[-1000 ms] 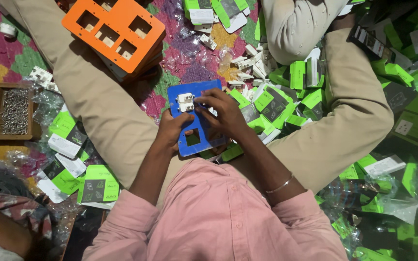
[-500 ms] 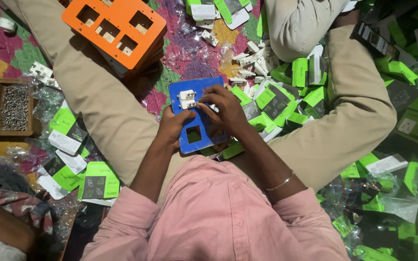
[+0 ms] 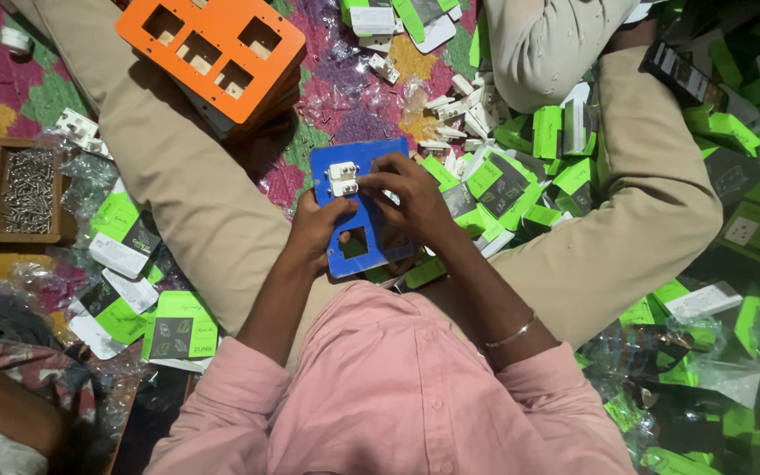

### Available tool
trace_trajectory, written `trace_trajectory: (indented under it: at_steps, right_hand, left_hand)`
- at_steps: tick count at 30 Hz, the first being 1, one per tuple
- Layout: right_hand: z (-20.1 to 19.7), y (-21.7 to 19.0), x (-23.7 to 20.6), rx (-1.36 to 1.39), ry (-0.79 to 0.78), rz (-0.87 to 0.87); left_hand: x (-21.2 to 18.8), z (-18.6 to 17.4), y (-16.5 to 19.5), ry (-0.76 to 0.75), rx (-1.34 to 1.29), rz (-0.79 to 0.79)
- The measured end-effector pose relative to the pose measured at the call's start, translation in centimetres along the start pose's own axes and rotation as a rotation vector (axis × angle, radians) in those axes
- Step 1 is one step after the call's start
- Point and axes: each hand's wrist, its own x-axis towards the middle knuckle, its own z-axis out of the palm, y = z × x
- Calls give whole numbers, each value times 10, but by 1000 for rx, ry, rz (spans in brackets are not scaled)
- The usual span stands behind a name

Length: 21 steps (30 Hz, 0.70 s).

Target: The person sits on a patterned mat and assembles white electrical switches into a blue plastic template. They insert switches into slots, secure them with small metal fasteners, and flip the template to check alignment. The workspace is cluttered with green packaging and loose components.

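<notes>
Fingers of the left hand (image 3: pixel 317 230) clasp the blue plate (image 3: pixel 355 211) while the right hand (image 3: pixel 408 195) pinches a white switch (image 3: pixel 343 178) on it.

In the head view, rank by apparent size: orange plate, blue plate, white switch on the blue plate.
1. Orange plate, largest.
2. Blue plate, partly hidden by both hands and nearer the camera.
3. White switch, smallest.

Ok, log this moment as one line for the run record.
left hand: holds blue plate | right hand: fingers at white switches on plate | nearby: orange plate, screw tray
</notes>
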Motion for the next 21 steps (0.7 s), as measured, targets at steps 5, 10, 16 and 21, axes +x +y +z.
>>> trace_trajectory:
  at_steps: [5,10,16,21]
  right_hand:
    - [2,0,-1,-32,45,31]
    - [0,0,-1,24,1,36]
    - [-1,-2,2,-12,17,45]
    - [-2,-3,2,39,-16,27]
  left_hand:
    - [-1,1,2,26,26,-40]
    - [-2,3,3,9,13,-32]
    - [-2,2,6,-3,-16,-59]
    - [-3,2,7,17,-19,-67]
